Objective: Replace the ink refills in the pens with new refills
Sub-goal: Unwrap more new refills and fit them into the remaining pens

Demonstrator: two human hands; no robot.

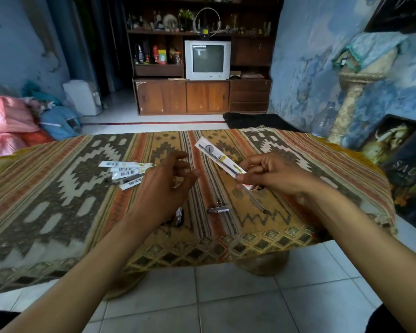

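A low table (58, 212) is standing on a pale tiled floor (226, 296), and a patterned woven cloth (286, 234) in brown, orange and cream is covering its whole top and hanging over the near edge. A fan of packaged refills (126, 170) is lying on the cloth, well to the left of the pinch that the right hand (271, 174) is keeping on one raised packet (220, 159). Below that pinch and toward the near edge, a slim bare refill (256, 200) is lying slantwise. Left of it a metal pen piece (217, 209) is resting, and farther left a dark pen barrel (179, 216).
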